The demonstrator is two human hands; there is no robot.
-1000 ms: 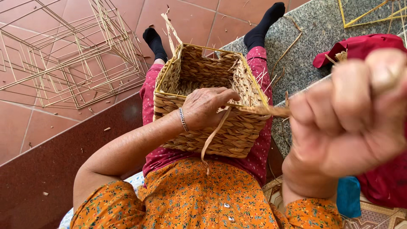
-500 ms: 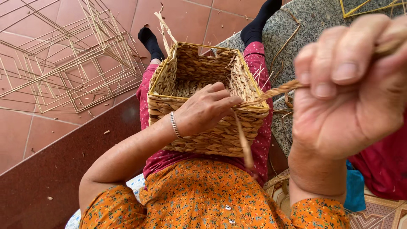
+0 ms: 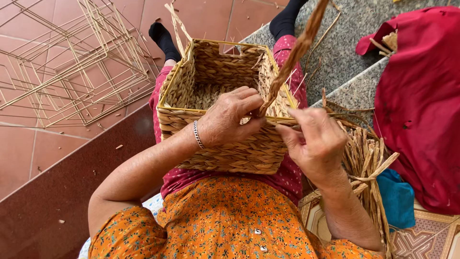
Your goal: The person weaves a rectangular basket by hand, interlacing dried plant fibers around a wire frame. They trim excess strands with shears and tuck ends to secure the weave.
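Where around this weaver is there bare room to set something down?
Bare red tile floor lies between the wire frames and the dark step. The grey stone ledge is mostly bare. It is crowded by the right hand: reed bundle and red cloth. The basket fills the lap.

A home basket-weaving spot: terracotta tiled floor [image 3: 57, 158], stone step [image 3: 350, 33], bare wire basket frames [image 3: 62, 67], dried straw bundle [image 3: 366, 158].

Bright, even daylight, soft shadows, sharp focus, slight wide-angle stretch at the edges
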